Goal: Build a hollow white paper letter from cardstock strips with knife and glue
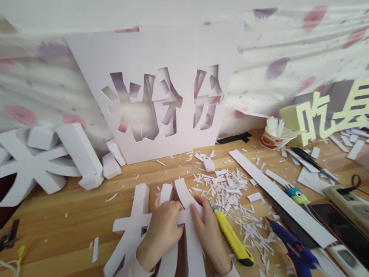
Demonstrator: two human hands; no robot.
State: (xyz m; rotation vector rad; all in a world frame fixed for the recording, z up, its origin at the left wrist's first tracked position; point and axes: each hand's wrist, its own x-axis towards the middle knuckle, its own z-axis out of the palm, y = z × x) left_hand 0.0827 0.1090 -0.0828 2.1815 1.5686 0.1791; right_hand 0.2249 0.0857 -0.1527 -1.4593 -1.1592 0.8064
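Note:
A thick white foam character (136,213) lies on the wooden table, its lower end running off the frame's bottom edge. My left hand (164,229) is closed over the middle of it, fingers curled on the strokes near the top. On the right, my right hand (208,225) grips the slanting upper stroke (183,192), thumb on the face and fingers along the outer side. The hands are close together with a narrow gap between them. A yellow cutter (233,237) lies just beside my right hand.
White scraps (228,188) are scattered behind and right of the hands. A blue glue gun (297,256), phone (350,233) and long white strip (281,196) lie right. White characters (38,162) stand left; a cut-out board (157,144) leans behind. A paper bowl (272,139) holds white sticks.

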